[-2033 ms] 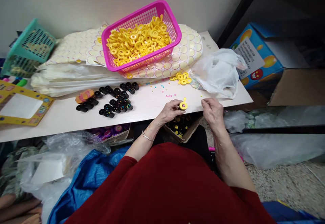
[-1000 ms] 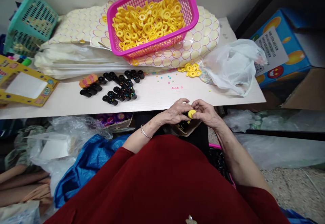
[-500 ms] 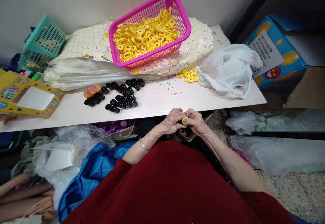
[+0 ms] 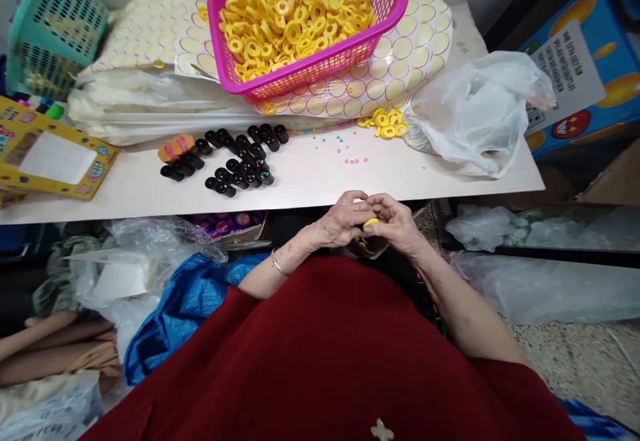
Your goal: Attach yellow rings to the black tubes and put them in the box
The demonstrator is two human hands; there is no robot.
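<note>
"Yellow was the round piece (image 4: 371,223) between the fingertips, wasn't it?"

"Yes, small and mostly covered. The right hand (image 4: 397,224) pinched it, thumb laid against it and fingers curled behind."

"And the left hand (image 4: 340,223)?"

"Closed on it from the other side, fingers bent, the back of the hand turned up. Whether something more sat in that grip I couldn't tell; the fingers hid it."

"Where was it, exactly?"

"Just off the near edge of the pale tabletop (image 4: 310,184), in front of the wearer's red top (image 4: 325,341) and above a mostly hidden box (image 4: 381,252)."

"What lay on the table?"

"Over to the left, black tubes (image 4: 250,178) stood clustered, some with coloured bits at their tops, near an orange-and-pink object (image 4: 176,148). Straight ahead, a few tiny pink rings (image 4: 351,161) made a short row, with blue specks (image 4: 340,138) scattered behind."

"Any more yellow?"

"A small heap of yellow rings (image 4: 387,123) lay beside a white plastic bag (image 4: 475,114). Farther back, a pink basket (image 4: 320,68) held a great many more, resting on sheets printed with circles (image 4: 425,34)."
</note>
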